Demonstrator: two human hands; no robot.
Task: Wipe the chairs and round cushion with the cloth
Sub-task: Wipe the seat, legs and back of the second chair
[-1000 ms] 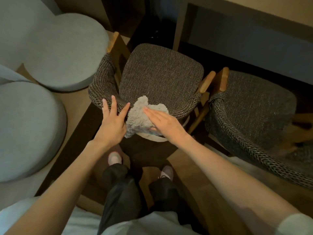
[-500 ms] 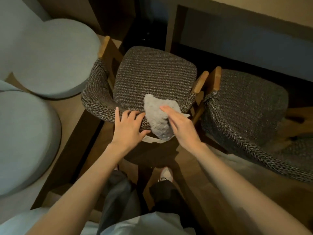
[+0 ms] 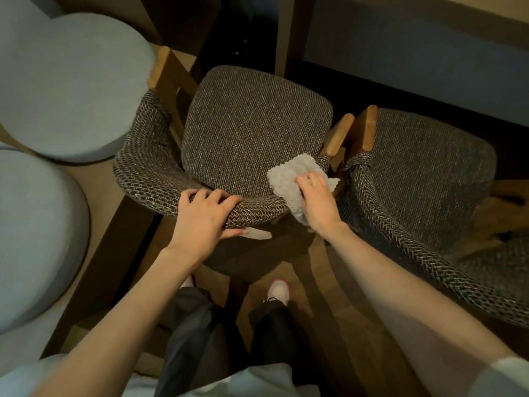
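Cloth (image 3: 289, 179) drapes over the right end of the middle chair's (image 3: 252, 133) curved backrest (image 3: 148, 190), its long axis crossing the rail toward the camera. I see the right hand (image 3: 316, 200) curled onto it, hiding its near half. The left hand (image 3: 204, 216) grips the backrest, thumb underneath. The frame's right edge cuts off the second chair (image 3: 429, 167).

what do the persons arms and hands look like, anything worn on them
Both forearms are bare. The left hand and right hand have no gloves, and no watch or rings show. The right sleeve and left sleeve are short and pale.
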